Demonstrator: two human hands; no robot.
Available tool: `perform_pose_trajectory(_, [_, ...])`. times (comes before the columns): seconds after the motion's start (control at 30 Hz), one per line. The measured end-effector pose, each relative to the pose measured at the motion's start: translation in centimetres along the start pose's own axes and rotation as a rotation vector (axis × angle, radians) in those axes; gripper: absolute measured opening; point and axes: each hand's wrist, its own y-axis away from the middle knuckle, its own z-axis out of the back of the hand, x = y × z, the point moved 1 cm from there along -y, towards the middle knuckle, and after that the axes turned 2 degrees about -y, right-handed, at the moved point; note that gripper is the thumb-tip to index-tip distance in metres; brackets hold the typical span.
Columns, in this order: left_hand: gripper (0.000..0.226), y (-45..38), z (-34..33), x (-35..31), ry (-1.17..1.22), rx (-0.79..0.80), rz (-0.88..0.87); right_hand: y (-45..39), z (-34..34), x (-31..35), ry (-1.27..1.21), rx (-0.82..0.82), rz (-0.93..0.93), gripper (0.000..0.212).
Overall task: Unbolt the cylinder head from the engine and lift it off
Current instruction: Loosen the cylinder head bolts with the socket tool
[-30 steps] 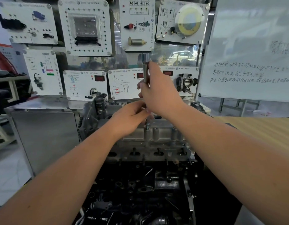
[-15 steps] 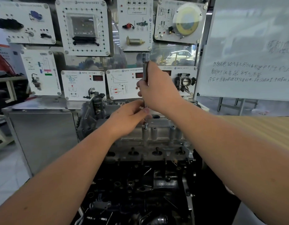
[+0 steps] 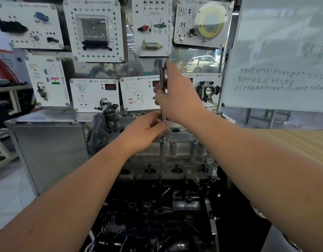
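Observation:
The grey aluminium cylinder head (image 3: 177, 151) sits on top of the dark engine block (image 3: 157, 215) in the middle of the view. A long steel socket extension (image 3: 163, 73) stands upright over a bolt (image 3: 163, 140) at the head's near edge. My right hand (image 3: 179, 99) grips the upper shaft of the tool, its top end sticking out above my fingers. My left hand (image 3: 146, 131) pinches the lower end of the shaft just above the bolt. The tool's tip is hidden behind my left fingers.
A display wall of white training panels (image 3: 93, 30) stands right behind the engine. A steel cabinet (image 3: 48, 151) is to the left, a whiteboard (image 3: 277, 57) at the right, and a wooden tabletop (image 3: 293, 142) lies under my right arm.
Both hands stay on the upright tool over the same bolt. My right hand has shifted a little on the shaft; the view has moved slightly.

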Motion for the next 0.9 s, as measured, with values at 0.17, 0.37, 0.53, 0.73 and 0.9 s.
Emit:
perform_pose_trajectory(0.17, [0.043, 0.07, -0.11, -0.21, 0.105, -0.039, 0.018, 0.01, -0.20, 0.02, 0.016, -0.031, -0.002, 0.048])
perform_pose_trajectory(0.37, [0.038, -0.03, -0.25, -0.20, 0.067, -0.046, 0.009, 0.03, -0.11, -0.19, -0.009, 0.007, 0.000, 0.035])
perform_pose_trajectory(0.53, [0.015, -0.08, 0.11, -0.19, 0.000, -0.026, -0.002, -0.11, 0.08, -0.24, -0.033, 0.053, -0.059, 0.034])
perform_pose_trajectory(0.73, [0.049, 0.20, -0.09, -0.95, 0.065, -0.102, 0.007, 0.23, -0.19, -0.47, 0.081, -0.044, 0.016, 0.034])
perform_pose_trajectory(0.9, [0.032, 0.02, -0.11, -0.29, 0.071, -0.054, 0.013, 0.36, -0.18, -0.24, 0.073, 0.018, 0.006, 0.022])
